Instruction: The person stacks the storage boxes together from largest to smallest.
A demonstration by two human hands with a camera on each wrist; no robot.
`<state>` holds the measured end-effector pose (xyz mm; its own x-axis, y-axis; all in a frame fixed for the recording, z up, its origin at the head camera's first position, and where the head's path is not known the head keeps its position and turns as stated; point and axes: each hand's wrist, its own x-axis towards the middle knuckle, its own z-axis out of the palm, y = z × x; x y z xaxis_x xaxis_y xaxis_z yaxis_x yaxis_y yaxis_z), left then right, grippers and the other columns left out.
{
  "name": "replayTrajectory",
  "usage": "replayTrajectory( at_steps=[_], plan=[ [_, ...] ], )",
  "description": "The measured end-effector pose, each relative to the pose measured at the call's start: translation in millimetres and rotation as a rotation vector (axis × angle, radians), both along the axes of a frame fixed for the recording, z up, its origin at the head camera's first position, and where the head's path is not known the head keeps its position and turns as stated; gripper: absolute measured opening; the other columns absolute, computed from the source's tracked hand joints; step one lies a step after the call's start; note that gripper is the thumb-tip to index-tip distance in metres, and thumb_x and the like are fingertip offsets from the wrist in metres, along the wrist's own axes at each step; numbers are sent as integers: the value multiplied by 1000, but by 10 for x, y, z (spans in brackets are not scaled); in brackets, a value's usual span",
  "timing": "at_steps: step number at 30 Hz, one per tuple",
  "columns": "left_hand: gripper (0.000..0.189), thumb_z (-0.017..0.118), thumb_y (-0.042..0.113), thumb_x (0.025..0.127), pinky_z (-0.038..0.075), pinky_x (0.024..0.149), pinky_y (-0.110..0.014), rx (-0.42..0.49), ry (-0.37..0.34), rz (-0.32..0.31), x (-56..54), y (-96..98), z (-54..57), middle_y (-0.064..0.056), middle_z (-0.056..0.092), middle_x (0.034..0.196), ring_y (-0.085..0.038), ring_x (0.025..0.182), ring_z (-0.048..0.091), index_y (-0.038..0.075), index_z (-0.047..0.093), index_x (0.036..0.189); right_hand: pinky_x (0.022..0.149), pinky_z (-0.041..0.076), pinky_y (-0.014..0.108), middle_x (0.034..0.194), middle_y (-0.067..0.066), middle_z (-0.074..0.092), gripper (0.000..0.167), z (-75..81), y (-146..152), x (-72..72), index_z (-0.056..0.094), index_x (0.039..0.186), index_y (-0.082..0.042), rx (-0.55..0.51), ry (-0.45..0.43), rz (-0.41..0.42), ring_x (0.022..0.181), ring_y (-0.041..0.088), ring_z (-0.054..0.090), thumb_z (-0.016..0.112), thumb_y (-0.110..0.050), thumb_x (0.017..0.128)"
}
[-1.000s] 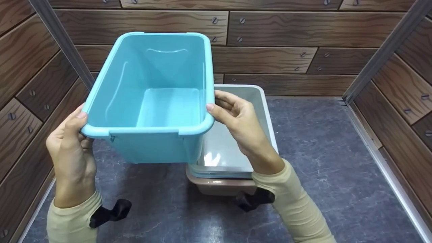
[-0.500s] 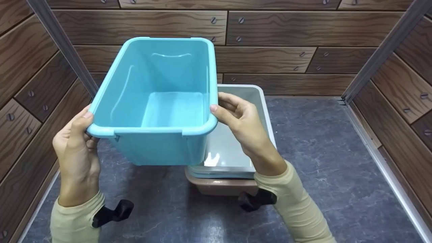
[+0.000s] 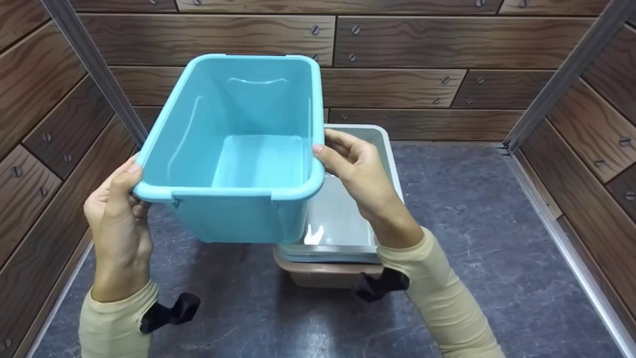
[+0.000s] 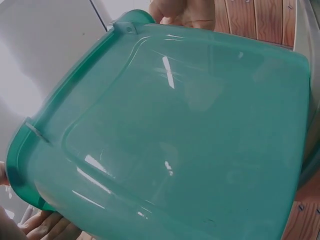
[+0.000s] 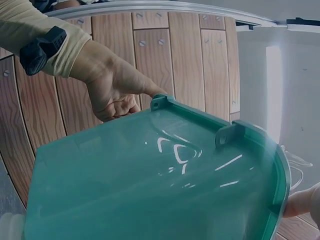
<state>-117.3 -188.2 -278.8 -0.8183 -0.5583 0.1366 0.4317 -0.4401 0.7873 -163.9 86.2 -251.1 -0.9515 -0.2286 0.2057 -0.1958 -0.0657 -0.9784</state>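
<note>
A light blue plastic storage bin (image 3: 243,216) is held up above the dark floor, its open top tilted towards me and nothing inside. My left hand (image 3: 119,214) grips the rim at the near left corner, thumb on top and fingers underneath. On the opposite side, my right hand (image 3: 365,184) pinches the right rim near its front corner. In the left wrist view the bin's outer end wall (image 4: 190,130) fills most of the picture. The right wrist view shows the same bin (image 5: 125,180) from outside, with the left hand (image 5: 112,82) at its far corner.
Beneath and behind the right hand stands a stack of nested bins: a pale grey one (image 3: 343,219) on top, bluish rims under it, a brown bin (image 3: 328,279) at the bottom. Wood-patterned walls (image 3: 422,42) and metal posts (image 3: 571,74) enclose the dark marbled floor (image 3: 477,238).
Both hands have carried the blue bin a little to the right, so it overlaps slightly more of the nested stack. The stack itself has not moved.
</note>
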Motion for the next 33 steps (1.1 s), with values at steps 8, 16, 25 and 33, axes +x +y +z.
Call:
replayTrajectory(
  at_steps=[8,16,25,33],
  plan=[
    [18,62,3,86,56,60,-18,-20,-2,-26,3,16,10,-10,76,84,-9,67,71,-2,72,99,98,54,34,132,33,54,48,15,31,-156,44,136,12,-11,-55,13,118,31,63,52,-9,94],
    [19,61,3,86,55,59,-17,-45,-5,-56,9,32,10,-9,76,87,-8,67,69,-1,72,101,98,54,33,131,29,56,46,98,74,-310,45,136,11,34,-116,8,104,16,68,52,-9,95],
    [19,59,5,86,56,63,-19,-136,-65,-119,-15,51,13,-6,75,89,-8,70,69,4,71,102,90,57,26,113,14,64,43,144,171,-456,46,134,12,6,-147,-7,90,6,69,53,-6,95],
    [20,58,6,88,57,63,-19,-272,-118,-99,-142,-20,71,-1,76,89,-7,74,71,10,75,97,92,56,27,111,13,65,43,138,224,-451,47,133,12,8,-125,-12,92,7,69,54,-6,94]
  ],
)
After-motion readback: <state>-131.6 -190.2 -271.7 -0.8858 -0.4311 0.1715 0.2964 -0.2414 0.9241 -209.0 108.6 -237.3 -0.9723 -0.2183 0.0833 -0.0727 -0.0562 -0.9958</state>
